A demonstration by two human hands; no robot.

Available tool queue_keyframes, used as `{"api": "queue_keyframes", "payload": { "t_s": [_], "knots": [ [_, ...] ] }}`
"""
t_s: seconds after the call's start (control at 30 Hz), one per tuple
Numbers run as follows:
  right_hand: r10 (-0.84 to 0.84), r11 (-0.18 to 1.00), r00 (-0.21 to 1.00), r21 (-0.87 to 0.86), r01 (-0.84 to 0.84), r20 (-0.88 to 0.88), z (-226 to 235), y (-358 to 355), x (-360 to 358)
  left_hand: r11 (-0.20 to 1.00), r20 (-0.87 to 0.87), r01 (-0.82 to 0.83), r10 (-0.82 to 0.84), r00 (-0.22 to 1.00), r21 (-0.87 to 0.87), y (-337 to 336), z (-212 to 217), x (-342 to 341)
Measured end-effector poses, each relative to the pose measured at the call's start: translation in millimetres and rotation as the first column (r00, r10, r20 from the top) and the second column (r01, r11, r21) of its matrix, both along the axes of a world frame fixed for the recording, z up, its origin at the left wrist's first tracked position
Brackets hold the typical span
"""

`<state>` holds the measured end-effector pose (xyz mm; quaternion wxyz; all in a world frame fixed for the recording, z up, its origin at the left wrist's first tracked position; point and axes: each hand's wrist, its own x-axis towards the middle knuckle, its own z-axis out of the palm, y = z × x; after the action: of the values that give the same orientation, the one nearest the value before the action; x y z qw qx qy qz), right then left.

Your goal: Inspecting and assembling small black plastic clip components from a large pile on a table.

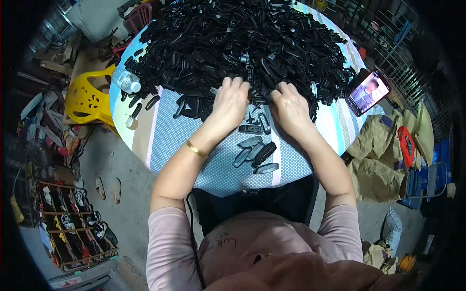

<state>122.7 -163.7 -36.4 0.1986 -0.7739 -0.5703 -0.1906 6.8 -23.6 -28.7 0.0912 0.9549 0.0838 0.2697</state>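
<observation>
Here, I see both hands at the near edge of the heap of black plastic parts point(233, 43) on the bench point(165, 136). The left hand point(230, 102) and right hand point(290, 107) lie palm-down, fingers curled into the heap; I cannot tell what either grip pinches. Sorted pieces point(256, 154) lie nearer. A phone point(367, 92) rests right, a water bottle point(125, 80) left.

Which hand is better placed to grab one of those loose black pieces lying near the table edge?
Probably the right hand: the loose black pieces lie just below its wrist, toward the near table edge. The left hand rests a little farther left on the black pile.
</observation>
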Motion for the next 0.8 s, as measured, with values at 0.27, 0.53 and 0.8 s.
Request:
{"api": "queue_keyframes", "payload": {
  "t_s": [0.27,0.53,0.8],
  "knots": [
    [0.266,0.93,0.773,0.364,-0.049,-0.576,11.0,0.2,8.6,0.985,0.017,0.158,-0.157,0.987,-0.069,-5.9,-2.6,1.9],
    [0.339,0.921,0.783,0.353,-0.164,-0.522,8.5,3.7,8.1,0.989,-0.027,0.069,-0.074,0.997,-0.134,-19.5,-10.3,17.4],
    [0.339,0.906,0.872,0.371,-0.202,-0.354,9.6,4.9,8.4,0.97,0.131,0.172,-0.151,0.98,-0.171,-11.4,-12.8,15.9]
  ]
}}
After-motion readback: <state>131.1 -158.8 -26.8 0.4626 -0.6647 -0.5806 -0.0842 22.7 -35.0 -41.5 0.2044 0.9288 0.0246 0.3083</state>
